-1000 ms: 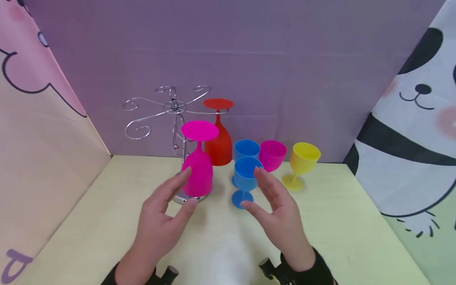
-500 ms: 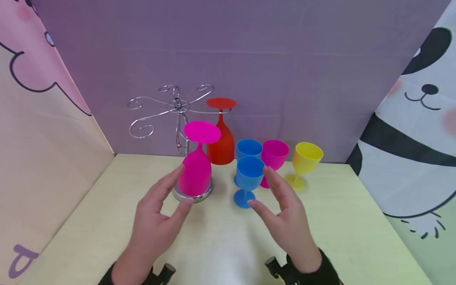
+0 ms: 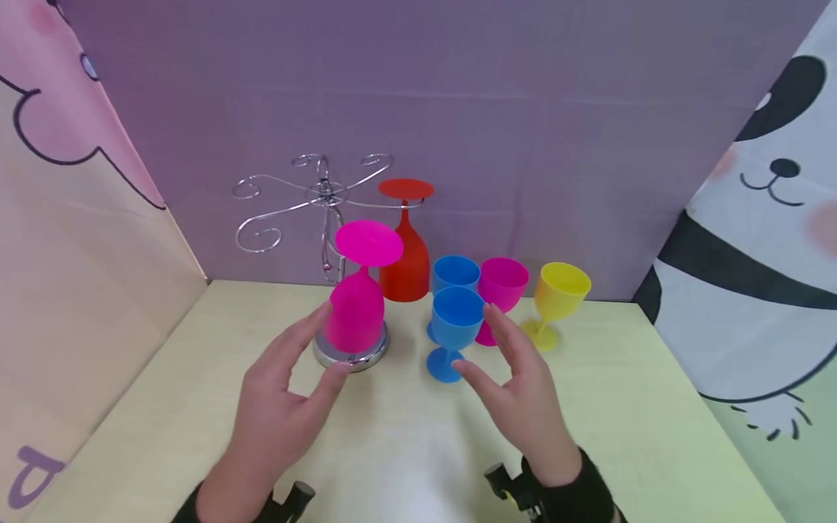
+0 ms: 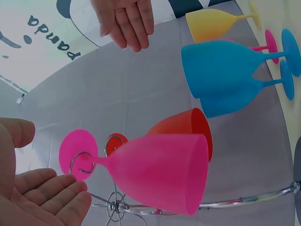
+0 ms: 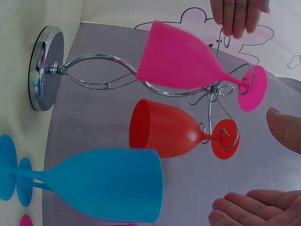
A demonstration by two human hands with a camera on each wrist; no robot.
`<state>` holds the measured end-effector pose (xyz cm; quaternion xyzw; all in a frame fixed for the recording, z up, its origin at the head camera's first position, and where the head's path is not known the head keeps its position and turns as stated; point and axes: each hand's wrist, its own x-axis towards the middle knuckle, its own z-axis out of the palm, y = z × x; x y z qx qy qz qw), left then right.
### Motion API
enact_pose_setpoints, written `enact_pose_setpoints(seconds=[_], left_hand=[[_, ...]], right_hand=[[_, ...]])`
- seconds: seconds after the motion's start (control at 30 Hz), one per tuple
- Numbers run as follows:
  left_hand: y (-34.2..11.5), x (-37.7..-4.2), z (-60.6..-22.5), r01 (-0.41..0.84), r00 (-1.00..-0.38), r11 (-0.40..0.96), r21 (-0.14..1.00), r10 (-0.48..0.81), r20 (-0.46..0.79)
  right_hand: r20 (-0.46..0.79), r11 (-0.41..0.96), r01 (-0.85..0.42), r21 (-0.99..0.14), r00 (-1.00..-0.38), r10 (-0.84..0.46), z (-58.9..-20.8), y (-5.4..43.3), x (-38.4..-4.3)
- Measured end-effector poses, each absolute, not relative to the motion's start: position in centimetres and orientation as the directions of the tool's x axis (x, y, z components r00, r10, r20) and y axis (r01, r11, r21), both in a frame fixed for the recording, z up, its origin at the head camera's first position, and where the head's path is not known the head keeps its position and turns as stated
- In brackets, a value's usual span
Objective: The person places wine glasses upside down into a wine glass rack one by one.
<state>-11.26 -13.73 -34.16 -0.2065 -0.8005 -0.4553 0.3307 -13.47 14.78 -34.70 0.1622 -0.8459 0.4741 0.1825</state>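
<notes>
A pink goblet point(image 3: 356, 312) hangs upside down by its foot from a curled arm of the metal rack point(image 3: 325, 192). Behind it a red goblet point(image 3: 405, 261) hangs the same way. My left hand point(image 3: 281, 407) is beside the pink goblet, thumb and fingers spread apart, holding nothing; the left wrist view shows a gap between them. To the right, my right hand point(image 3: 523, 392) is held with thumb and fingers apart near the front blue goblet point(image 3: 457, 318), which stands upright on the table. In the right wrist view that hand is clear of the blue goblet point(image 5: 108, 183).
Behind the front blue goblet stand a second blue goblet point(image 3: 455, 270) and an upright pink goblet point(image 3: 502, 282). A yellow goblet point(image 3: 561, 292) stands farther right. The rack's round base point(image 3: 353, 357) rests on the table point(image 3: 405, 450), with a purple backdrop point(image 3: 523, 131) behind.
The hanging pink goblet has swung slightly leftward and shows more of the rack's base below it. My left hand has drawn back a little to the left; the right hand has shifted slightly right.
</notes>
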Motion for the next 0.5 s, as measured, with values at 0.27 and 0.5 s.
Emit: enact_pose_setpoints(seconds=[0.27,0.5], left_hand=[[-16.4,-11.1,-34.7,0.535,-0.728,0.608,0.587,-0.021,0.685],[-19.7,-13.0,-33.1,0.573,-0.478,0.777,0.261,0.058,0.877]], right_hand=[[0.416,0.507,-0.407,-0.760,-0.904,-0.102,-35.9,15.3,-14.9],[0.355,0.536,-0.316,-0.783,-0.934,-0.034,-36.5,15.8,-15.7]])
